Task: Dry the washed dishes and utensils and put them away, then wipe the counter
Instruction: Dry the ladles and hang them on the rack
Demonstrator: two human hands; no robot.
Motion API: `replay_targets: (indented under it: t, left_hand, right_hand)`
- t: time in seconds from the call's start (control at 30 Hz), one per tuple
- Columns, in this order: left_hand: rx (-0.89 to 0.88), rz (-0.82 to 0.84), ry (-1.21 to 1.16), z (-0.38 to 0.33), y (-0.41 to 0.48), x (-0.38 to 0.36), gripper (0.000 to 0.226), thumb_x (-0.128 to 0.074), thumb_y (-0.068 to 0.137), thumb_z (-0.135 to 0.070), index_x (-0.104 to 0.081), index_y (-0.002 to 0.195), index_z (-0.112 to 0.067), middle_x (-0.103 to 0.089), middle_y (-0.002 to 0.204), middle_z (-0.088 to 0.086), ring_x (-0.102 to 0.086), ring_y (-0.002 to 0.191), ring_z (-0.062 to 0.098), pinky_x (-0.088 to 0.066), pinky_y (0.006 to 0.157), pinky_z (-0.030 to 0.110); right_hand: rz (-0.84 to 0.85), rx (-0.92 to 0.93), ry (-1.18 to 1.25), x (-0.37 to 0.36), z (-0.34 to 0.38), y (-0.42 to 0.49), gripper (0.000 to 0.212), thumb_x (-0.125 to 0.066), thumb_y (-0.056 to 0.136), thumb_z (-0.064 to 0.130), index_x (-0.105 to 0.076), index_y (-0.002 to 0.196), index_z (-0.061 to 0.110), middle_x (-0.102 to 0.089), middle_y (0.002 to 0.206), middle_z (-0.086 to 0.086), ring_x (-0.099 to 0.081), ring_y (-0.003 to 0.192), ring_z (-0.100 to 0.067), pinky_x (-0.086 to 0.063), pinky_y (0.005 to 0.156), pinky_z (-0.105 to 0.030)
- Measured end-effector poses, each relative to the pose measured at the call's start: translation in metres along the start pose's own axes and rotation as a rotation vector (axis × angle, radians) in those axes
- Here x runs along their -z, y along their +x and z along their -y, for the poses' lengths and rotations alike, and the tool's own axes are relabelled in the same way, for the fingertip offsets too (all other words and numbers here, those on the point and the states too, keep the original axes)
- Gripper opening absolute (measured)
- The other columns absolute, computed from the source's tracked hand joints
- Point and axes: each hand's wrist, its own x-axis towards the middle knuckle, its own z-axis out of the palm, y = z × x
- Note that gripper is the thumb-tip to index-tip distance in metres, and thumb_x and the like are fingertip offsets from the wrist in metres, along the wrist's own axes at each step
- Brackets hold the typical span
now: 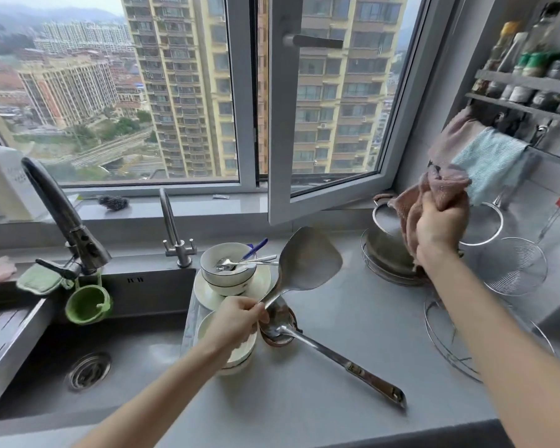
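My left hand (236,321) grips the handle of a steel spatula (307,263), whose blade is raised above the counter (353,318). My right hand (440,227) holds a bunched pink-brown cloth (434,189) up by the right wall, in front of a metal pot (385,244). A long ladle (333,350) lies on the counter with its bowl resting in a small brown dish (291,318). White bowls (227,270) holding spoons (246,261) are stacked on a plate (262,279) beside the sink. More white bowls (240,360) sit under my left hand.
The sink (88,344) with two taps (175,240) fills the left. A green cup (88,302) hangs at its edge. Wire strainers (511,266) and a wire rack (446,337) lie on the right. A blue towel (488,163) hangs under a spice shelf (524,82). The window sash (304,124) stands open inward.
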Motion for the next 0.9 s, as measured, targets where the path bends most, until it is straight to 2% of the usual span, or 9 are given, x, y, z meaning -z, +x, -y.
replay_targets:
  t: [0.13,0.2,0.27,0.33,0.43,0.53,0.67,0.8,0.9]
  left_hand:
    - [-0.009,0.04,0.151,-0.017,0.009,-0.001,0.033,-0.051,0.091,-0.014,-0.061,0.059,-0.015,-0.04,0.038,-0.008,-0.03,0.033,0.008,-0.021,0.036,0.017]
    - [-0.135,0.049,0.323,-0.032,0.01,-0.01,0.028,-0.055,0.086,-0.017,-0.063,0.059,-0.019,-0.053,0.043,-0.006,-0.048,0.045,0.012,-0.037,0.046,0.022]
    - [-0.247,-0.023,0.594,-0.04,0.006,-0.015,0.018,-0.056,0.086,-0.024,-0.068,0.073,-0.02,-0.066,0.068,0.0,-0.061,0.07,0.023,-0.044,0.06,0.029]
    - [-0.309,-0.089,0.751,-0.043,-0.002,-0.017,0.022,-0.052,0.09,-0.031,-0.067,0.078,-0.021,-0.066,0.075,0.003,-0.061,0.076,0.026,-0.038,0.057,0.028]
    - [-0.295,-0.066,0.788,-0.043,-0.008,-0.007,0.024,-0.05,0.093,-0.033,-0.066,0.078,-0.022,-0.063,0.071,0.0,-0.061,0.078,0.026,-0.034,0.057,0.026]
    - [-0.336,-0.01,0.802,-0.047,-0.006,0.01,0.029,-0.05,0.093,-0.034,-0.058,0.067,-0.025,-0.053,0.06,-0.007,-0.052,0.065,0.016,-0.031,0.053,0.026]
    - [-0.517,-0.006,1.064,-0.069,0.017,0.005,0.025,-0.047,0.094,-0.032,-0.068,0.087,-0.021,-0.061,0.074,-0.003,-0.054,0.072,0.02,-0.03,0.055,0.025]
    - [-0.738,0.043,1.269,-0.096,0.038,-0.019,0.023,-0.049,0.092,-0.03,-0.07,0.095,-0.023,-0.068,0.086,0.0,-0.06,0.079,0.023,-0.041,0.062,0.026]
    - [-0.871,0.1,1.237,-0.114,0.048,-0.036,0.022,-0.053,0.089,-0.035,-0.071,0.089,-0.022,-0.072,0.077,-0.001,-0.065,0.077,0.018,-0.048,0.066,0.028]
  right_hand:
    - [0.577,0.66,-0.536,0.012,-0.035,-0.056,0.02,-0.059,0.087,0.024,-0.063,0.099,0.009,-0.069,0.094,-0.009,-0.063,0.086,-0.024,-0.049,0.082,-0.035]
    - [0.837,1.014,-0.732,0.006,-0.059,-0.087,0.031,-0.046,0.09,0.037,-0.064,0.104,0.015,-0.067,0.118,-0.01,-0.057,0.118,-0.03,-0.031,0.107,-0.056]
    - [0.982,1.107,-0.781,0.001,-0.075,-0.091,0.041,-0.031,0.097,0.043,-0.061,0.106,0.016,-0.069,0.112,-0.004,-0.055,0.121,-0.03,-0.018,0.11,-0.06]
    - [0.986,1.064,-0.787,0.0,-0.081,-0.078,0.041,-0.026,0.097,0.045,-0.055,0.102,0.017,-0.068,0.093,-0.002,-0.058,0.103,-0.028,-0.017,0.112,-0.061]
    - [0.753,0.868,-0.939,0.012,-0.085,-0.032,0.041,-0.037,0.087,0.04,-0.062,0.089,0.007,-0.064,0.075,-0.012,-0.06,0.079,-0.033,-0.018,0.112,-0.063]
    - [0.634,0.62,-1.161,0.043,-0.075,0.017,0.056,-0.03,0.08,0.045,-0.064,0.093,0.001,-0.065,0.074,-0.024,-0.064,0.078,-0.04,-0.013,0.113,-0.063]
    - [0.493,0.703,-1.025,0.06,-0.043,0.017,0.046,-0.043,0.081,0.044,-0.065,0.092,0.005,-0.069,0.089,-0.016,-0.065,0.092,-0.034,-0.007,0.115,-0.056]
    - [0.856,0.849,-0.96,0.057,-0.024,-0.022,0.058,-0.049,0.078,0.035,-0.061,0.121,0.0,-0.06,0.128,-0.02,-0.054,0.123,-0.037,-0.011,0.112,-0.055]
    - [1.133,0.538,-1.02,0.061,-0.034,-0.036,0.049,-0.05,0.082,0.031,-0.055,0.13,0.022,-0.061,0.129,-0.005,-0.053,0.123,-0.026,-0.025,0.113,-0.042]
